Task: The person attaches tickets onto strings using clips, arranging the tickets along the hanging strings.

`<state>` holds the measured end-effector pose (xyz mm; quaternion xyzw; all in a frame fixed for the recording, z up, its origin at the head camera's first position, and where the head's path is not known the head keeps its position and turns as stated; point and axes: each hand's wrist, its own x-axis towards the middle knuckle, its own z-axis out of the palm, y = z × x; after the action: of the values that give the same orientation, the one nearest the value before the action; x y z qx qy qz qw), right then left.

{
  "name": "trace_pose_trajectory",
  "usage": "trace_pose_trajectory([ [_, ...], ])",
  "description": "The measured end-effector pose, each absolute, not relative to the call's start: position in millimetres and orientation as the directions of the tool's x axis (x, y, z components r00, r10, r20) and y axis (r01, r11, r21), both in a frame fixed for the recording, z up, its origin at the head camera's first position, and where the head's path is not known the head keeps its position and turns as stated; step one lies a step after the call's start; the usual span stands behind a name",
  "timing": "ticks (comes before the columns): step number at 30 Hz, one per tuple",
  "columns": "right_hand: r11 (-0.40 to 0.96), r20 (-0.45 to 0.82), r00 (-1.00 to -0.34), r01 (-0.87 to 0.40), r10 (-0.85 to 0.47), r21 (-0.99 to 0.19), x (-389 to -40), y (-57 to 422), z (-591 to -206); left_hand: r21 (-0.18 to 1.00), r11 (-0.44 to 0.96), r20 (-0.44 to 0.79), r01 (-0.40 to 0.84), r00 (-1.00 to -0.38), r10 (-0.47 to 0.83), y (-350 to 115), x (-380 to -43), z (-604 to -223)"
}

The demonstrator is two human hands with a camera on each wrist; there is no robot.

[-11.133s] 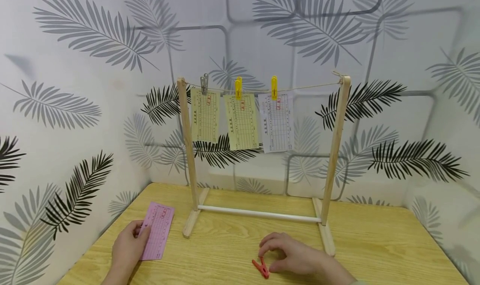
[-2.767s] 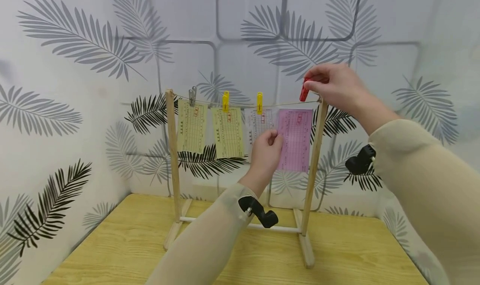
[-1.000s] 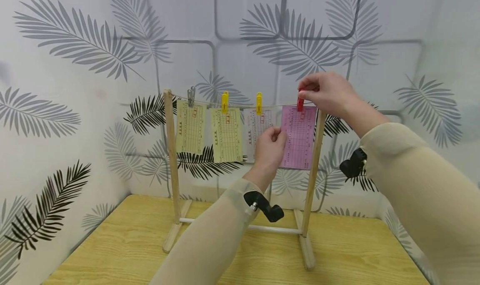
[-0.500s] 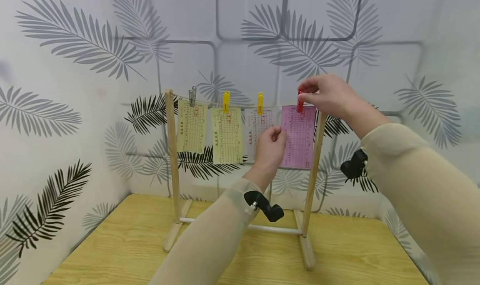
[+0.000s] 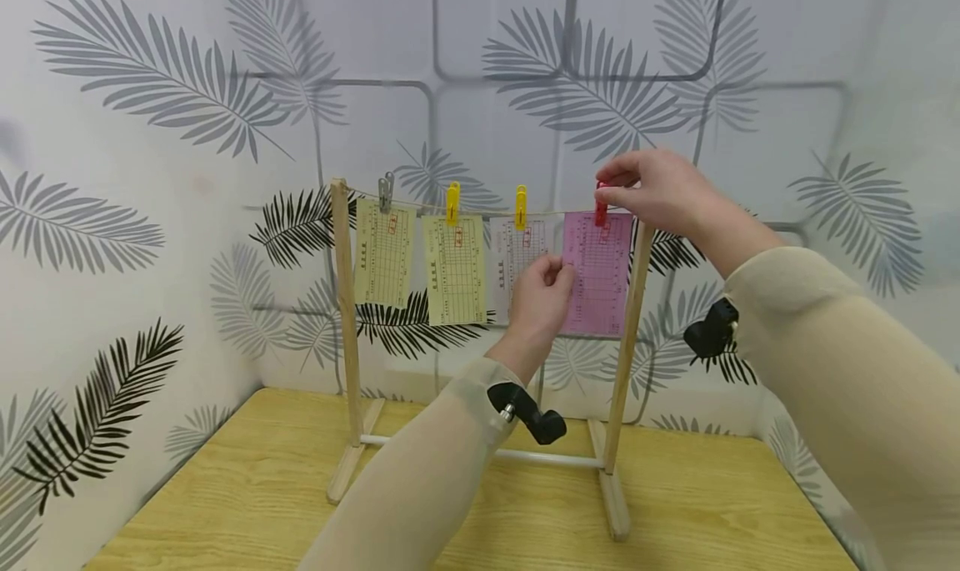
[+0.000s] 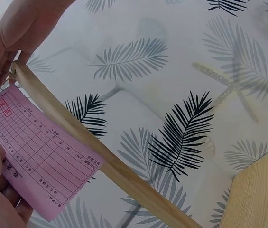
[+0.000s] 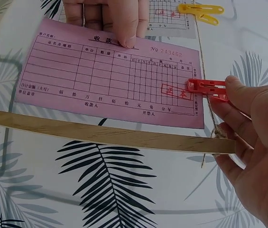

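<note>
A pink receipt slip [image 5: 597, 283] hangs at the right end of the string, beside the rack's right post. My left hand [image 5: 537, 300] pinches its left edge between thumb and fingers, covering part of the white slip behind. With thumb and fingers, my right hand [image 5: 656, 189] holds a red clothespin [image 5: 601, 207] at the slip's top edge. Seen from the right wrist, the red clothespin [image 7: 208, 88] has its tips over the edge of the pink slip [image 7: 110, 71] and lies across the string [image 7: 210, 111].
Two yellow-green slips [image 5: 383, 254] and a white slip [image 5: 517, 242] hang to the left, under a grey clothespin [image 5: 386, 194] and two yellow clothespins [image 5: 453, 204]. The wooden rack [image 5: 347, 321] stands on a wood-grain table [image 5: 225, 471] before a leaf-patterned wall.
The pink slip and red clothespin have gone from the table up to the string. Since the clothespin came down onto the slip's top edge, both hands have stayed nearly still.
</note>
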<state>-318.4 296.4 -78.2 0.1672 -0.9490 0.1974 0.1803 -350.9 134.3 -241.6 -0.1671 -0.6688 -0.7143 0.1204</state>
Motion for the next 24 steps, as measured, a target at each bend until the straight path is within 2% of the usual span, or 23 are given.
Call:
trace_pose_trajectory([
  [6, 0.864, 0.401, -0.88, -0.393, -0.254, -0.315, -319.6, 295.7, -78.7, 0.919, -0.058, 0.393, 0.39, -0.918, 0.054, 132.8, -350.3, -241.6],
  [19, 0.85, 0.422, -0.871, -0.407, -0.252, -0.333, -316.7, 300.7, -83.4, 0.912, -0.136, 0.403, 0.388, -0.908, 0.113, 124.0, -350.9, -250.1],
  [24, 0.853, 0.456, -0.86, -0.405, -0.231, -0.331, -310.2, 305.3, -88.4, 0.912, -0.102, 0.409, 0.398, -0.901, 0.145, 118.1, -346.1, -252.9],
])
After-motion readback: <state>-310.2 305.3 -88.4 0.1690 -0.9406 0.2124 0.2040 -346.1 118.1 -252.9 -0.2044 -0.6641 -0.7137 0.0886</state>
